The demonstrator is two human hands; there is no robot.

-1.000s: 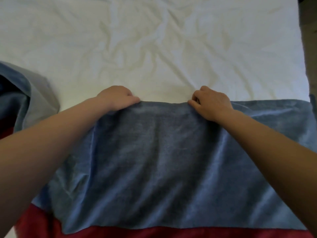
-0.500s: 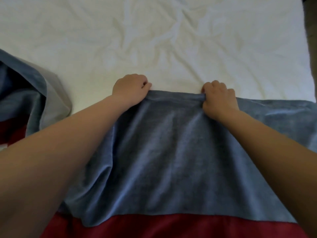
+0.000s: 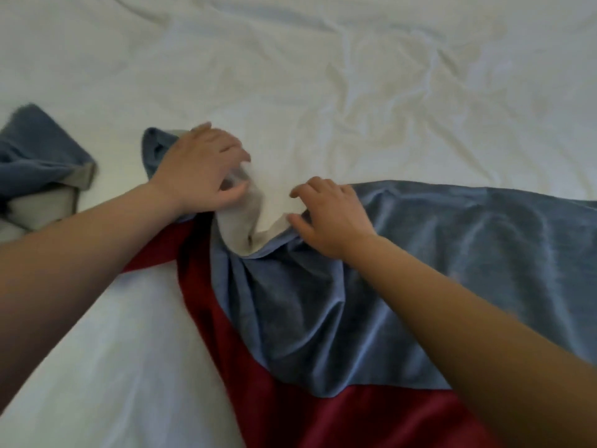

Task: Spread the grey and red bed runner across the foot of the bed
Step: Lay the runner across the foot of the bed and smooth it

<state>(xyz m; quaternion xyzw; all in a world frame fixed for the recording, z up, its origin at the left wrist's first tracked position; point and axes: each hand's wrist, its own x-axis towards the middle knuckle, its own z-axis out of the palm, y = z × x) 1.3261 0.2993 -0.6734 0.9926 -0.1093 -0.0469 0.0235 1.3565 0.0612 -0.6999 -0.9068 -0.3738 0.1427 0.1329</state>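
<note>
The bed runner [image 3: 452, 253] is grey-blue with a dark red band [image 3: 323, 415] along its near side and a pale lining. Its right part lies flat on the white bed sheet [image 3: 323, 76]. Its middle is bunched into folds, with the pale lining [image 3: 245, 227] turned up. A further crumpled length of the runner [image 3: 42, 156] lies at the far left. My left hand [image 3: 200, 166] grips the turned-over fold, fingers curled over it and thumb beneath. My right hand [image 3: 326, 215] rests on the grey cloth beside the fold, fingers loosely curled and holding nothing.
The wrinkled white sheet covers the whole bed beyond the runner and also shows at the near left [image 3: 113, 350]. Nothing but cloth lies on the bed.
Both hands have left the runner's straight far edge and shifted left. The cloth between them has bunched and its pale lining has turned up. The view has swung left.
</note>
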